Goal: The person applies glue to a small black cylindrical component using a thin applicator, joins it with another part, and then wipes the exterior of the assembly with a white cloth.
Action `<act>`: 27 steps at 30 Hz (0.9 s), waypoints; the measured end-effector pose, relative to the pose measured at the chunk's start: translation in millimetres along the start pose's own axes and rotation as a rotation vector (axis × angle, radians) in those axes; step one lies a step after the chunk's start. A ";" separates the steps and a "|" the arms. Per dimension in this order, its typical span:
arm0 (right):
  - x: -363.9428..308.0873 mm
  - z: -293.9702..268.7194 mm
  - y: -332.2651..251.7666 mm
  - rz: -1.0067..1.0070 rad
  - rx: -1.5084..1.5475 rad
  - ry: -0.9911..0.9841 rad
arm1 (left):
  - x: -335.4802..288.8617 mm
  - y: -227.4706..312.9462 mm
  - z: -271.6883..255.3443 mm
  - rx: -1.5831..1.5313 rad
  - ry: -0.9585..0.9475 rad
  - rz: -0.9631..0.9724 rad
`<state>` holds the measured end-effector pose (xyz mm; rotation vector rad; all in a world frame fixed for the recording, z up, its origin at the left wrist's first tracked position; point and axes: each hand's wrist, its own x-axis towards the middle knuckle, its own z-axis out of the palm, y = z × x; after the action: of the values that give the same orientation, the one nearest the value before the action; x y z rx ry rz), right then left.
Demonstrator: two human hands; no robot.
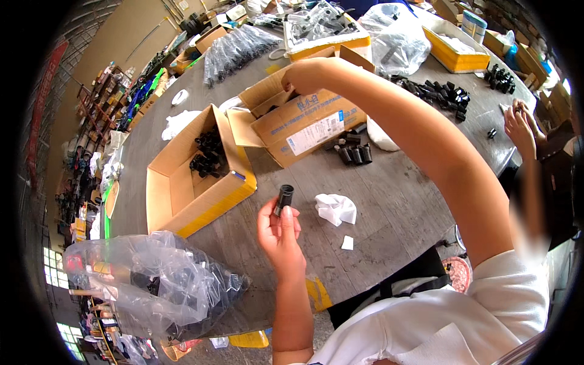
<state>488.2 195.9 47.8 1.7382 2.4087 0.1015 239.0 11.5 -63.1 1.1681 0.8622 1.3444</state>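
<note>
My left hand (280, 234) is closed around a short black plastic tube (284, 196), holding it upright with the thread inside its open end facing up. Across the table, my right hand (302, 74) reaches over the rim of a printed cardboard box (316, 118). Its fingers bend down into that box and their tips are hidden, so I cannot see what they touch. Left of it, an open cardboard box (173, 194) holds a heap of small black parts (208, 152). Several black tubes (354, 154) lie beside the printed box.
A crumpled white cloth (336, 209) and a white paper scrap (347, 243) lie near my left hand. A clear plastic bag (176, 280) fills the near left. More black parts (441, 94) lie at the far right, close to another person's hands (520, 125). Bagged parts (237, 52) are at the back.
</note>
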 end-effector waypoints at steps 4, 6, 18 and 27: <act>5.6 -20.5 -11.4 0.062 -0.003 -0.304 | 2.2 -2.2 -10.7 -0.044 -0.005 -0.065; 18.3 -11.3 -8.1 0.011 -0.117 -0.381 | 1.1 -1.2 -12.0 -0.079 -0.006 -0.094; 20.4 35.8 13.3 0.198 0.006 -0.113 | -2.1 3.2 -3.0 -0.110 -0.078 -0.123; -4.3 6.2 -4.5 0.350 0.071 0.232 | -1.4 4.7 -5.1 -0.070 -0.068 -0.140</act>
<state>486.4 190.1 41.5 2.2799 2.2490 0.2788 232.7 10.1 -60.1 1.0730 0.8263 1.2046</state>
